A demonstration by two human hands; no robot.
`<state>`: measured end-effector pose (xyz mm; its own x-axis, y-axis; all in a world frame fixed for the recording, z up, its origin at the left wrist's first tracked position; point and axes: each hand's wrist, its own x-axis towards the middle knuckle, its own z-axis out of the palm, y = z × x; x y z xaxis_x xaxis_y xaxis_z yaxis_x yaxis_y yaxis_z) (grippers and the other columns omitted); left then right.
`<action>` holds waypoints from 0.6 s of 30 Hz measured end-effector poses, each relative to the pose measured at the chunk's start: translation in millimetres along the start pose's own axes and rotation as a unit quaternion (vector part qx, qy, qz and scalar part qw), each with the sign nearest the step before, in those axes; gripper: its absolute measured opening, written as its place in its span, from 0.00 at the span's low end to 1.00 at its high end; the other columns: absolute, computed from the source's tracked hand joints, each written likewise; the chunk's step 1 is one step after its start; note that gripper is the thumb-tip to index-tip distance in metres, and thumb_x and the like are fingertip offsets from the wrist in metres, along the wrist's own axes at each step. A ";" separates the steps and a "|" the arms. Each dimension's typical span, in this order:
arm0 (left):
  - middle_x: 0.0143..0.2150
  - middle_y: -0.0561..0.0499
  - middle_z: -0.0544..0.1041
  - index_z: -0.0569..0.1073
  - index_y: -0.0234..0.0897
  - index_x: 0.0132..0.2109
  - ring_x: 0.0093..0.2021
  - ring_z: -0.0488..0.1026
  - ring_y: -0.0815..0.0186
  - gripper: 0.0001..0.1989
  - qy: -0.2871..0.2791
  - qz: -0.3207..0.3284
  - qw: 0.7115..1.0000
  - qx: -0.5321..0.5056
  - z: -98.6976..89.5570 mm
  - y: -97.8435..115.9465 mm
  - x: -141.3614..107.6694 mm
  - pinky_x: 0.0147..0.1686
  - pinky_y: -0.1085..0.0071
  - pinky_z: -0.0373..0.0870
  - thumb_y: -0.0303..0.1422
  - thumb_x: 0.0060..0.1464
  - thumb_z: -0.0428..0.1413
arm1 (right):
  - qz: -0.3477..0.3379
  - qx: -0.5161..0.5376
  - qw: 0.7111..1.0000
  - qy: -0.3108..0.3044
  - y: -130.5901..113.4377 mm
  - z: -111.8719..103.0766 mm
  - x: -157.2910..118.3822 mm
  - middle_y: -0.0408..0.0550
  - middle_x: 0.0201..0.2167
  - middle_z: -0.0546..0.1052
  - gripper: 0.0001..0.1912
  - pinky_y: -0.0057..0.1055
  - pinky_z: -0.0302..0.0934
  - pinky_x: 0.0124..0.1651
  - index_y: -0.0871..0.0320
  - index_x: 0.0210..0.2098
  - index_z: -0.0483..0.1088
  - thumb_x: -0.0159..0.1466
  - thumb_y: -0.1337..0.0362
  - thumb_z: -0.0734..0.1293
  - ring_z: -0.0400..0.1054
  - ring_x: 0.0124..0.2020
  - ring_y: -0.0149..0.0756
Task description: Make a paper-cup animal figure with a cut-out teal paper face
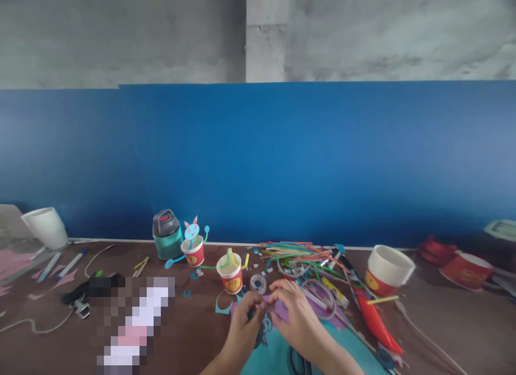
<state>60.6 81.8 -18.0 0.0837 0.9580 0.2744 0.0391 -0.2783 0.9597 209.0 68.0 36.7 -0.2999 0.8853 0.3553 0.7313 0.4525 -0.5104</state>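
Note:
My left hand (pixel 246 322) and my right hand (pixel 296 317) meet over the sheets of coloured paper, both with fingers closed in a pinch. Whatever lies between the fingertips is too small to make out. Below them are a purple sheet (pixel 282 310) and a teal sheet (pixel 342 353) with a drawn figure (pixel 266 325) partly covered by my hands. Dark loops like scissor handles (pixel 300 361) show under my right wrist. Just beyond my fingers stand a clear tape roll (pixel 258 284) and a red and white paper cup (pixel 230 278) with bent straws in it.
Coloured straws (pixel 298 252) lie piled behind my hands. A cup with a cat face (pixel 192 232), a teal and black container (pixel 167 238), a large paper bucket (pixel 389 267), a red pouch (pixel 374 321) and markers (pixel 72 263) are around. A blue partition (pixel 258 160) closes the back.

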 end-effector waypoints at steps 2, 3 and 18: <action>0.23 0.53 0.66 0.71 0.35 0.26 0.26 0.62 0.68 0.22 -0.004 0.005 1.000 0.001 0.9 3.2 -1.1 0.28 0.75 0.61 0.50 0.52 0.53 | -0.002 -0.016 1.000 0.022 -5.3 2.5 -1.2 0.48 0.40 0.72 0.08 0.34 0.59 0.45 0.56 0.28 0.68 0.55 0.74 0.61 0.66 0.43 0.39; 0.24 0.52 0.67 0.72 0.35 0.27 0.27 0.64 0.68 0.22 -0.003 0.003 1.000 0.003 1.4 5.1 -1.9 0.29 0.74 0.62 0.50 0.52 0.52 | -0.003 -0.032 0.999 0.036 -6.7 2.9 -1.7 0.48 0.39 0.73 0.08 0.35 0.58 0.44 0.56 0.27 0.68 0.55 0.75 0.60 0.66 0.42 0.40; 0.40 0.42 0.75 0.74 0.38 0.43 0.42 0.71 0.57 0.12 0.005 0.135 0.973 0.188 -9.2 12.6 -8.1 0.43 0.63 0.68 0.32 0.57 0.47 | 0.086 0.011 0.988 0.125 24.5 -14.6 5.9 0.47 0.27 0.77 0.10 0.30 0.62 0.34 0.56 0.28 0.72 0.61 0.62 0.60 0.71 0.29 0.39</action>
<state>51.3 71.2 -7.6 0.1311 0.8468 0.5155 0.3782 -0.5234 0.7635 234.1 82.7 37.8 -0.0097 0.8966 0.4428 0.7434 0.3026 -0.5965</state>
